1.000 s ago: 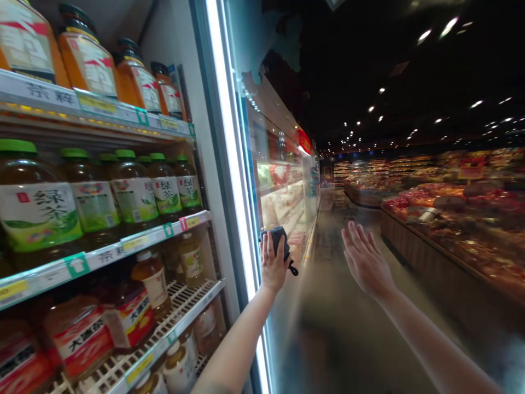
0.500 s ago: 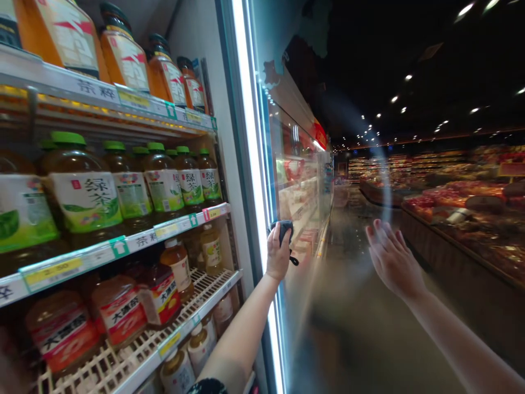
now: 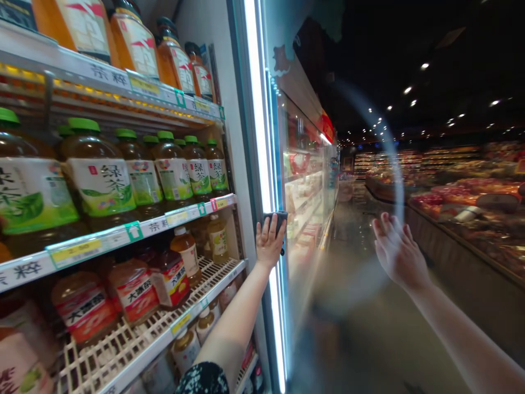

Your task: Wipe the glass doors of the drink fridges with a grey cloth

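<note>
My left hand presses a dark grey cloth-like pad against the lit edge of the cooler frame, its fingers laid over the pad. To the right, my right hand is raised with its fingers apart and nothing in it, close to what looks like a transparent door pane with a faint curved glare. Beside my left arm, the cooler shelves hold green-capped tea bottles, red-labelled bottles and amber bottles with dark caps. The bright vertical light strip runs just above my left hand.
A shelf edge with price tags juts out on the left. Further along the aisle stands another lit cooler. Produce displays line the right side, beyond a grey floor.
My left hand and the dark pad have shifted slightly left, onto the light strip. The whole view has turned a little, with the shelves appearing further right. My right hand stays raised.
</note>
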`<state>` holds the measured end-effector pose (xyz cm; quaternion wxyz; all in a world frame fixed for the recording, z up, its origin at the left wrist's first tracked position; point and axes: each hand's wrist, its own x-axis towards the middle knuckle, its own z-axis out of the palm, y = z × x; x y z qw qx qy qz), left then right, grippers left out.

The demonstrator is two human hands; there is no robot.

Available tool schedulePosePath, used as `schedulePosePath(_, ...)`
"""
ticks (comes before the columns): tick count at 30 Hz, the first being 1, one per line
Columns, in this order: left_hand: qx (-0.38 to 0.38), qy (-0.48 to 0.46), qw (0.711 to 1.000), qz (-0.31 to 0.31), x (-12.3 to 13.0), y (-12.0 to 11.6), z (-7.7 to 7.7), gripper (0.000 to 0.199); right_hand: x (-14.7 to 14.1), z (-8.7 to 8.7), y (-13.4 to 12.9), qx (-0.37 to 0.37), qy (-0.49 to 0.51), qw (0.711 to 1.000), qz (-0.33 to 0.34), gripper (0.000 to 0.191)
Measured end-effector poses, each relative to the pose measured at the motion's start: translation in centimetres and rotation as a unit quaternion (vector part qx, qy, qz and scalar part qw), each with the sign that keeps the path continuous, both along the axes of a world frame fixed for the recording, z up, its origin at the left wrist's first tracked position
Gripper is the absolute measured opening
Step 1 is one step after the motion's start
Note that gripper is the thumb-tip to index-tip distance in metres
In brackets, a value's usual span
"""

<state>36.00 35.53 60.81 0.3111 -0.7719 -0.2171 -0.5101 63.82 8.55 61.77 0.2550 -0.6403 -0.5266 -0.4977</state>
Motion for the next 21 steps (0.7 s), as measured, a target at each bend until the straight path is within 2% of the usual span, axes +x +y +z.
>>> schedulePosePath(2,-0.022,0.017,0.999,-0.028,-0.2,0.2,0.3,0.067,0.0,0.1,-0.1,-0.003,0.001,1.000,0.002,0.083)
schedulePosePath(4,-0.049,0.015,0.997,-0.055,-0.1,0.5,2.7,0.069,-0.1,0.2,-0.1,-0.005,0.006,1.000,0.004,0.083)
schedulePosePath(7,-0.075,-0.034,0.995,-0.056,0.6,0.9,7.4,0.073,-0.1,0.1,-0.1,-0.007,0.019,1.000,0.005,0.084)
schedulePosePath(9,-0.075,-0.028,0.995,-0.056,0.8,1.0,8.6,0.074,-0.2,0.0,0.0,-0.008,0.026,1.000,0.003,0.084)
schedulePosePath(10,-0.073,-0.014,0.996,-0.058,0.8,0.9,8.3,0.073,-0.2,0.0,0.0,-0.007,0.028,1.000,0.001,0.083)
schedulePosePath(11,-0.071,0.004,0.996,-0.059,0.6,0.8,7.3,0.073,-0.2,0.0,0.1,-0.006,0.029,1.000,0.000,0.083)
schedulePosePath(12,-0.070,0.022,0.996,-0.059,0.2,0.7,5.7,0.072,-0.2,0.0,0.1,-0.005,0.029,1.000,-0.002,0.082)
schedulePosePath(15,-0.064,0.056,0.995,-0.048,-1.3,0.2,-0.6,0.068,-0.2,0.0,0.1,-0.005,0.026,1.000,-0.003,0.082)
schedulePosePath(17,-0.049,0.073,0.995,-0.051,-2.1,-0.2,-3.9,0.067,-0.1,0.0,0.2,-0.004,0.025,1.000,-0.004,0.082)
schedulePosePath(19,-0.048,0.082,0.994,-0.060,-2.4,-0.6,-4.9,0.070,-0.1,0.0,0.2,-0.002,0.025,1.000,-0.005,0.081)
schedulePosePath(21,-0.064,0.067,0.993,-0.070,-1.7,-1.0,-3.9,0.076,-0.1,0.0,0.4,0.000,0.030,1.000,-0.008,0.081)
